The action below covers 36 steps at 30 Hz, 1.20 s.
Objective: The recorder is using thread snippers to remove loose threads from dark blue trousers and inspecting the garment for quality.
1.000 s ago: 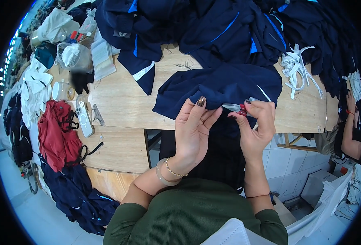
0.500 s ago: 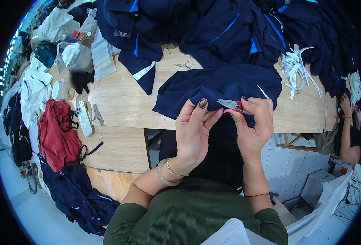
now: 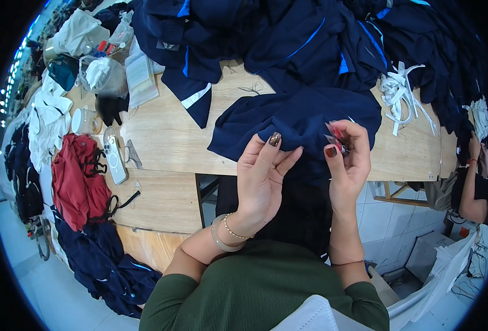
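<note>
A clear plastic bag (image 3: 110, 84) at the table's far left holds crumpled white material (image 3: 97, 73); what the jar (image 3: 87, 121) nearby contains is unclear. Bare wood on the table (image 3: 169, 135) leaves room either side of the navy garment (image 3: 255, 117), which reaches the front edge. There the left hand (image 3: 259, 182) pinches its cloth between thumb and forefinger, as before; the right hand (image 3: 350, 171), its curled fingers holding red-handled snips (image 3: 338, 145), has turned upward, the blades now farther from the left fingertips.
</note>
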Each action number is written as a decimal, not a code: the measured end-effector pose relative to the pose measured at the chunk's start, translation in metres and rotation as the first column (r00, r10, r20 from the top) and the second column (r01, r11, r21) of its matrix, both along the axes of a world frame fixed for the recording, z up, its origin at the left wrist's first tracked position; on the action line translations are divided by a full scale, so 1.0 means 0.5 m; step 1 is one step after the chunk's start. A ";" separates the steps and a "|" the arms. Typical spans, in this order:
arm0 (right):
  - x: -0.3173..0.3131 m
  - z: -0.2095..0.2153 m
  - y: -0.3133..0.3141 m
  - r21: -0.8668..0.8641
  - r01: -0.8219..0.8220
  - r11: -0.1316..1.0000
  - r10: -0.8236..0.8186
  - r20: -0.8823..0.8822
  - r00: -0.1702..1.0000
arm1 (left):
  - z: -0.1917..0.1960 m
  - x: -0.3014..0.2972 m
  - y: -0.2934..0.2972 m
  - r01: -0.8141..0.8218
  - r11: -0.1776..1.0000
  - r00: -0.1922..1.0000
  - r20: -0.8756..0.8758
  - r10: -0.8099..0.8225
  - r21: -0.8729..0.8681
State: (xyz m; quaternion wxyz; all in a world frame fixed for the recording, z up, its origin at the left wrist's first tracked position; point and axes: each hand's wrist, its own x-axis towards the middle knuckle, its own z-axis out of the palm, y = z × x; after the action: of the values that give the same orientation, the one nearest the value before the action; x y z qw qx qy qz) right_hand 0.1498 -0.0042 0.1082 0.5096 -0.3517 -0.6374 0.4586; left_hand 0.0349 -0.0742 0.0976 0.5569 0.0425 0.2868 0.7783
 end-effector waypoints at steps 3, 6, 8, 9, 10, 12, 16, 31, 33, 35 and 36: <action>0.001 0.018 0.005 0.103 -0.070 0.992 0.056 0.133 0.990 | -0.004 -0.002 -0.001 -0.001 1.000 1.000 0.008 0.001 0.010; -0.017 0.019 0.008 0.318 -0.163 0.934 0.080 0.260 0.962 | -0.001 -0.003 -0.001 0.034 0.998 0.999 0.011 -0.034 0.049; -0.017 0.017 0.011 0.325 -0.151 0.934 0.075 0.236 0.969 | 0.000 -0.003 0.000 0.022 1.000 1.000 -0.006 -0.022 0.009; -0.018 0.016 0.013 0.329 -0.141 0.934 0.073 0.213 0.974 | 0.002 -0.004 0.002 0.021 1.000 1.000 -0.006 -0.021 0.010; -0.018 0.021 0.012 0.261 -0.095 0.961 0.039 0.212 0.977 | 0.004 -0.004 0.004 0.010 1.000 1.000 -0.006 -0.010 0.010; -0.009 0.011 0.019 0.066 -0.043 0.997 0.038 0.071 0.997 | 0.006 -0.006 0.005 0.000 1.000 1.000 -0.004 0.000 0.010; 0.009 0.006 0.022 -0.045 -0.040 0.998 0.043 0.050 0.998 | -0.003 -0.011 0.004 -0.003 0.999 0.999 -0.045 0.004 0.035; 0.017 0.042 -0.040 -0.658 -0.467 0.590 0.488 -0.170 0.856 | 0.002 -0.016 0.020 -0.066 0.998 0.997 -0.049 0.065 -0.014; 0.015 0.036 -0.042 -0.684 -0.534 0.497 0.558 -0.220 0.800 | 0.008 -0.014 0.022 -0.050 0.999 0.998 -0.038 0.050 0.004; 0.010 0.035 -0.046 -0.667 -0.520 0.534 0.524 -0.222 0.822 | 0.023 -0.010 0.026 -0.058 0.992 0.995 -0.091 0.048 -0.108; 0.010 0.036 -0.046 -0.667 -0.522 0.532 0.525 -0.223 0.821 | 0.020 -0.011 0.025 -0.059 0.992 0.995 -0.092 0.049 -0.109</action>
State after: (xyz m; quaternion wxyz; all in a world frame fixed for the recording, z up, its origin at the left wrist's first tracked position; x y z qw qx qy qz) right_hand 0.1546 -0.0272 0.1260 0.1737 -0.3121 -0.4898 0.7953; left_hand 0.0296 -0.0615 0.1078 0.5236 0.0382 0.3556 0.7732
